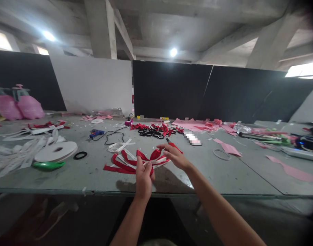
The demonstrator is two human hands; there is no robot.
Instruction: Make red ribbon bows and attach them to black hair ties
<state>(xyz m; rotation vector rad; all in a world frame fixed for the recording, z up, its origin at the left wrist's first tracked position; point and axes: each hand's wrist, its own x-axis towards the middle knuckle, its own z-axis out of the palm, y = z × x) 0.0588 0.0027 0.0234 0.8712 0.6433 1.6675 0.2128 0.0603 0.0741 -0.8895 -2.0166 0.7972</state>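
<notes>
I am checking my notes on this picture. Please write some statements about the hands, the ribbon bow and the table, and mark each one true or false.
1. Both hands, left hand and right hand, touch the red and white ribbon bow. True.
2. The white ribbon roll lies right of the bow. False: it lies left.
3. The blue glue gun is in the right hand. False: it lies on the table.
4. Black rings lie behind the bow. True.
</notes>
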